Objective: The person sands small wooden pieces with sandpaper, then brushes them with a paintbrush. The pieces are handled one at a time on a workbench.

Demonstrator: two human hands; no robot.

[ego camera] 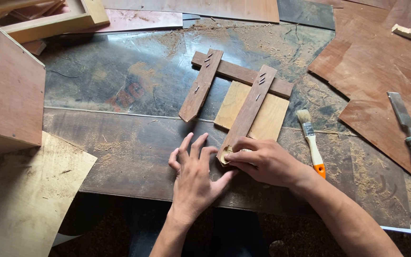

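Left hand [193, 178] flat, grip open beside wooden slat [247, 114], right hand [265, 162] pinching half-hidden pale scrap [228, 153] at slat's end

A small frame of three brown wooden slats [249, 107] lies flat on the dark, sawdust-strewn table [120, 143]: two long slats run slantwise under staples across a crosswise one, with a pale square plywood piece [269, 116] beneath. The right slat's near end has yellowish glue on it.
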